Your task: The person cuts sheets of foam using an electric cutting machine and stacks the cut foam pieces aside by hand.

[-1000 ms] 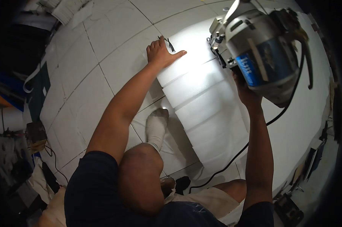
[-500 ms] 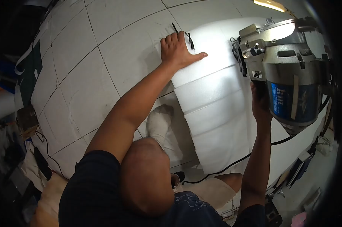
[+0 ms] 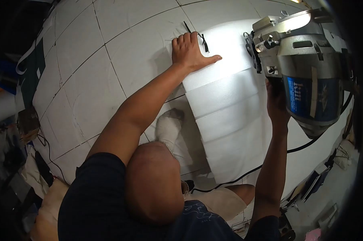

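Note:
My left hand (image 3: 189,52) lies spread on the far left edge of a layered white sheet material (image 3: 225,100), thumb stretched to the right. Thin black strips (image 3: 206,42) lie just beside its fingertips. My right hand (image 3: 277,100) is wrapped around the dark handle of an upright cloth cutting machine (image 3: 310,56), a metal motor body with a blue label. The machine hides part of this hand's fingers. Its lower end and blade are out of sight behind the motor. Bright light falls on the white sheets to its left.
A black power cord (image 3: 245,173) runs from the machine across the sheets toward my legs. My bent knee (image 3: 153,184) and socked foot (image 3: 170,124) are left of the sheets on the tiled floor (image 3: 81,80). A brown box (image 3: 28,123) stands at the left.
The cutting machine and my right hand have shifted slightly, the machine a little farther up in view. My left hand stays on the same spot of the sheets.

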